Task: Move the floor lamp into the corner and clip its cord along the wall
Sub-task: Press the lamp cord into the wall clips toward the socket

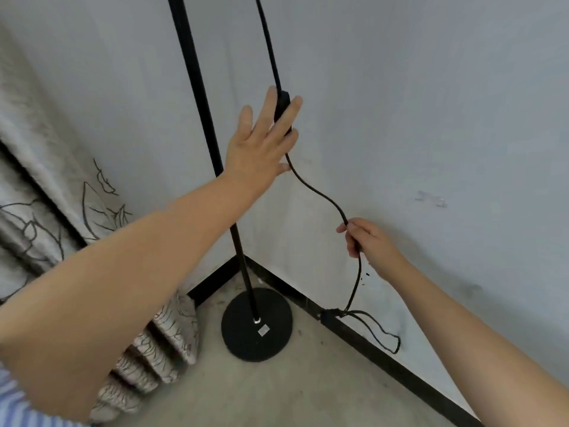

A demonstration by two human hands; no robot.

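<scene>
Bare concrete floor (308,389) is lying open in front of the corner, hemmed by a patterned curtain (46,186) on the left and black baseboard (385,352). The floor lamp (257,323) is standing upright in the corner, its pole rising vertically. The right hand (366,241) is pinching the hanging cord (317,192) near the wall; farther up, the left hand (264,140), fingers spread, is pressing the cord's inline switch (283,109) against the wall.

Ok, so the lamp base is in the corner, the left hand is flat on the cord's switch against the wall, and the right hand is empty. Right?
Not quite: the right hand is not empty. The head view shows it closed around the cord lower down. The rest holds: the lamp base sits in the corner, and the left hand lies flat on the switch at the wall.
</scene>
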